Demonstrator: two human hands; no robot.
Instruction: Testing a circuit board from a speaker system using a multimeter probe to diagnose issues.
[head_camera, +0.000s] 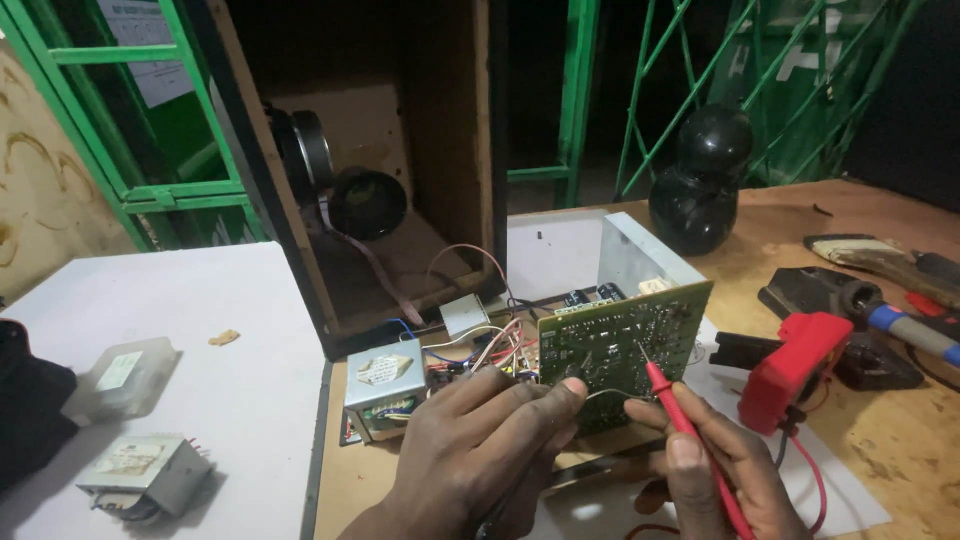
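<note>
A green circuit board (625, 345) stands tilted on its edge at the middle, solder side toward me, wired to a grey transformer (385, 385). My left hand (480, 450) rests against the board's lower left edge; a dark probe lead seems to run under its fingers. A red test probe (685, 425) is held like a pen in my right hand (715, 470), and its metal tip touches the board's lower right area. A red wire trails from the probe to the red multimeter (790, 365) on the right.
An open wooden speaker box (400, 170) with a speaker driver stands behind the board. Beside it are a white metal chassis (590, 250) and a black rounded object (700, 180). Hand tools (880, 290) lie at the right. On the white table (250, 330) at the left lie a second transformer (145, 475) and a clear plastic case (120, 375).
</note>
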